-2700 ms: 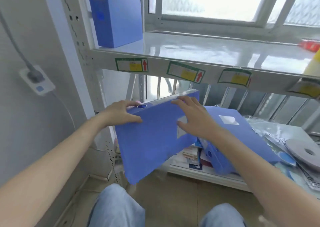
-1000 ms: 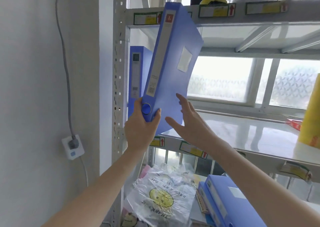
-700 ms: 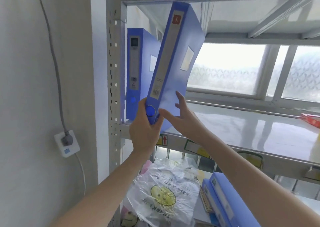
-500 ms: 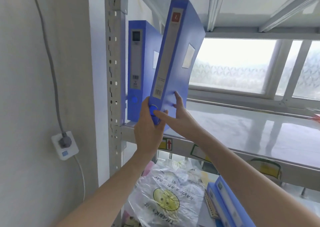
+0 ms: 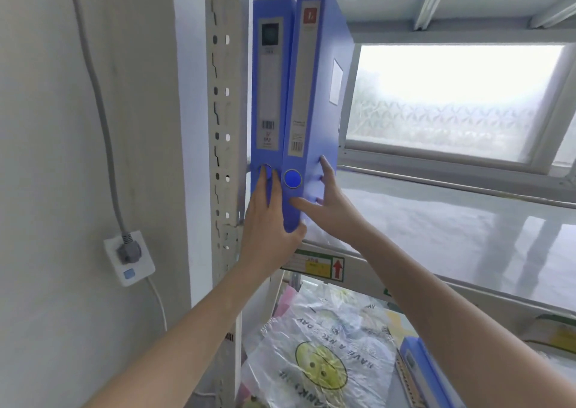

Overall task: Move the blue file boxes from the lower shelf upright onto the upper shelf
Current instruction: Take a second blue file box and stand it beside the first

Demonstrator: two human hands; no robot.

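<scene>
Two blue file boxes stand upright at the left end of the upper shelf (image 5: 436,227). The first file box (image 5: 269,89) is against the shelf post. The second file box (image 5: 314,96) stands almost upright right beside it, its base at the shelf's front edge. My left hand (image 5: 269,220) lies against the lower spines of both boxes, its thumb under the second box's corner. My right hand (image 5: 327,203) presses flat on the second box's right side, thumb on its spine. Another blue file box (image 5: 417,367) lies on the lower shelf at the bottom right.
A perforated grey shelf post (image 5: 223,127) rises left of the boxes. A wall socket with plug and cable (image 5: 129,256) is on the wall at left. A smiley-printed plastic bag (image 5: 318,357) lies on the lower shelf. A frosted window (image 5: 452,102) is behind the shelf.
The second file box has swung from a rightward tilt to nearly upright and now rests against the first box. My left hand has shifted onto both spines.
</scene>
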